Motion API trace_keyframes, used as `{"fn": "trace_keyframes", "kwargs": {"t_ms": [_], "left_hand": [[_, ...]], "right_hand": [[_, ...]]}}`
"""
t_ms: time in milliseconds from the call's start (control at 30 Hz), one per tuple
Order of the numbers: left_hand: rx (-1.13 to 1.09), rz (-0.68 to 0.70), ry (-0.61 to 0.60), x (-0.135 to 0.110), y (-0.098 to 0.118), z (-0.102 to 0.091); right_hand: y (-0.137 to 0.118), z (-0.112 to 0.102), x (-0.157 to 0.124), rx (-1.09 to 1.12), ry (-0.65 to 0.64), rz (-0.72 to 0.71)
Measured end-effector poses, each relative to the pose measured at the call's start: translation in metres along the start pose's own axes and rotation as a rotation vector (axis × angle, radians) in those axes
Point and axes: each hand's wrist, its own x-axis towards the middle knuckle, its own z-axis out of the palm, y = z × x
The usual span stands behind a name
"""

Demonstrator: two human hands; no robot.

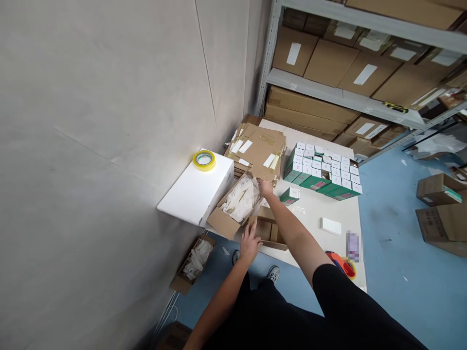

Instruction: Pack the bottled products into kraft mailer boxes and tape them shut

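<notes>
My right hand (265,187) reaches into an open cardboard box (222,222) filled with white packets (241,199); its fingers are curled at the packets, and what they hold is hidden. My left hand (250,243) rests with fingers spread on the edge of a small open carton (268,232) at the table's near edge. A single green and white box (290,195) lies just right of my right wrist. Behind it stands a block of several green and white boxes (323,170).
A yellow tape roll (204,160) sits on a white foam box (195,192). Flattened cartons (257,150) are stacked at the back. A white slab (330,226) and a red tape dispenser (341,264) lie on the table (321,209). Shelving with cartons (328,63) stands behind. Another packet box (193,262) sits on the floor.
</notes>
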Motion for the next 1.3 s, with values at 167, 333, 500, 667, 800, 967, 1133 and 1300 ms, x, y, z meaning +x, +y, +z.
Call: {"fn": "trace_keyframes", "kwargs": {"t_ms": [167, 333, 500, 667, 800, 967, 1133, 1300], "left_hand": [[0.002, -0.025, 0.026, 0.002, 0.005, 0.003], [0.007, -0.056, 0.078, 0.010, 0.018, 0.010], [0.006, -0.026, 0.067, 0.022, 0.046, 0.027], [-0.036, 0.070, -0.008, 0.040, 0.091, 0.064], [-0.070, 0.159, -0.093, 0.054, 0.126, 0.101], [-0.051, 0.161, -0.194, 0.063, 0.151, 0.131], [-0.020, 0.106, -0.168, 0.060, 0.160, 0.133], [-0.028, 0.079, -0.089, 0.059, 0.172, 0.123]], "right_hand": [[0.024, -0.027, -0.025, 0.161, 0.142, -0.055], [0.075, -0.055, -0.075, 0.389, 0.294, -0.089], [0.154, -0.067, -0.157, 0.406, 0.425, -0.102], [0.222, -0.047, -0.245, 0.374, 0.513, -0.009], [0.258, -0.012, -0.292, 0.378, 0.349, 0.071], [0.301, 0.020, -0.329, 0.483, 0.214, 0.057], [0.332, 0.016, -0.345, 0.583, 0.353, 0.064], [0.332, -0.003, -0.337, 0.636, 0.423, 0.036]]}}
